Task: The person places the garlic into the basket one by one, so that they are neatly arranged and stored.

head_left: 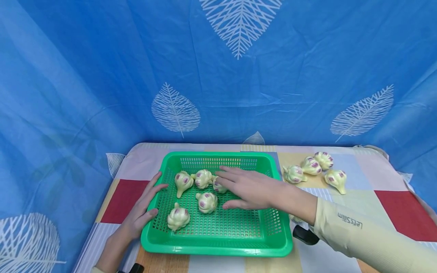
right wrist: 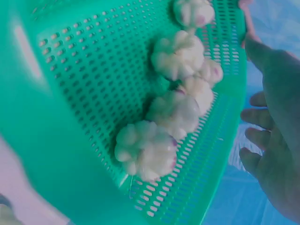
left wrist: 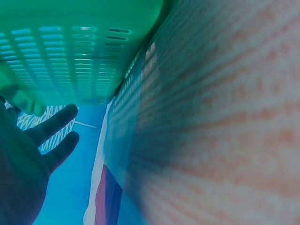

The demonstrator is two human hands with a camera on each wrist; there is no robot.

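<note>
A green plastic basket (head_left: pixel 211 251) with slotted walls holds several garlic bulbs (head_left: pixel 206 202), whitish with purple streaks; they lie mostly in its left half. My left hand (head_left: pixel 139 214) rests at the basket's left rim, fingers spread and nothing in its grasp; two of its fingers show dark beside the basket wall in the left wrist view. Over the basket's middle right reaches my right hand (head_left: pixel 244 187), its fingers extended and partly hiding one bulb (head_left: pixel 219 185). In the right wrist view, the right hand (right wrist: pixel 276 126) is apart from the bulbs (right wrist: pixel 146 151) and holds nothing.
More garlic bulbs (head_left: pixel 312 165) lie on the patchwork tablecloth (head_left: pixel 358 174) right of the basket, and one is mostly hidden under the right forearm. A blue curtain (head_left: pixel 218 76) with white leaf prints hangs behind and at the sides. Bare wood shows at the front.
</note>
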